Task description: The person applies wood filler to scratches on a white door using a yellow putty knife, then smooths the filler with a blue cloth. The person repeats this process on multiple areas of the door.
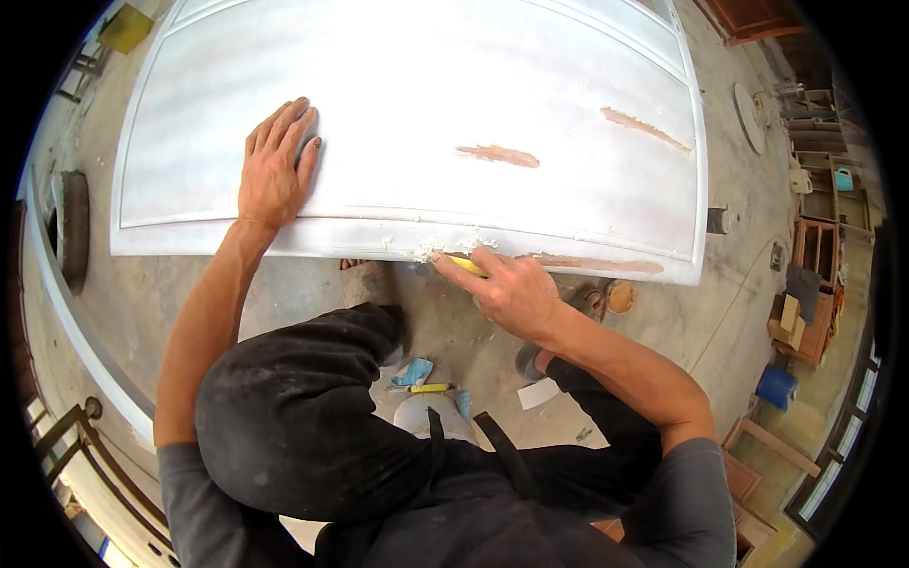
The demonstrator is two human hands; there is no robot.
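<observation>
A white-painted panel (398, 142), like a door, lies in front of me. My left hand (276, 166) rests flat on it, fingers stretched out and slightly apart, holding nothing. My right hand (507, 289) is closed round a yellow-handled scraper (467, 266) at the panel's near edge; its working end is hidden by fingers and shavings. Pale paint shavings (428, 250) are heaped beside the fingertips. Bare brown strips show along the near edge (597, 263), in the middle (499, 155) and toward the far right (646, 129).
Below the panel, a blue packet (413, 371) and another yellow-handled tool (431, 387) lie near a whitish bucket (421, 415) between my legs. A round tin (621, 296) stands on the concrete floor by my right foot. Wooden cabinets (816, 251) and a blue container (776, 386) line the right side.
</observation>
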